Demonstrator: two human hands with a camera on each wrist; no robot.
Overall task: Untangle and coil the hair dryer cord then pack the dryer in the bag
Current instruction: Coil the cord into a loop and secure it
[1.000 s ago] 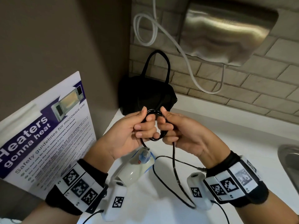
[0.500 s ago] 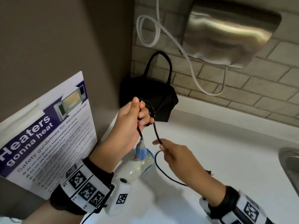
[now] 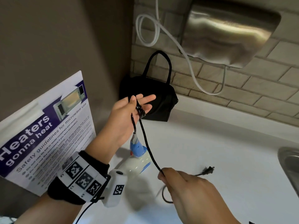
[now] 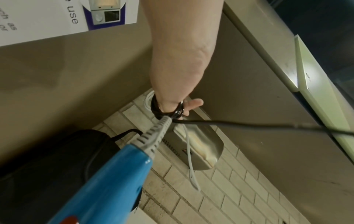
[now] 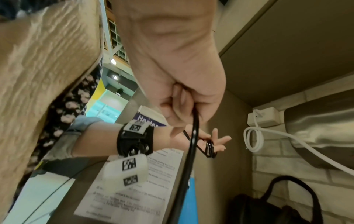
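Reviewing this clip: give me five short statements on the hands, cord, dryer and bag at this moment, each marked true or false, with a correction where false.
1. Loops of the black cord are wound around the fingers of the left hand. True.
2. The right hand is empty. False: it grips the cord, which runs taut up to the left hand.
3. The hair dryer is already inside the black bag. False: it lies on the white counter, outside the bag.
4. The plug is free, past the right hand. True.
5. The bag lies flat beside the sink. False: it stands in the corner against the brick wall.
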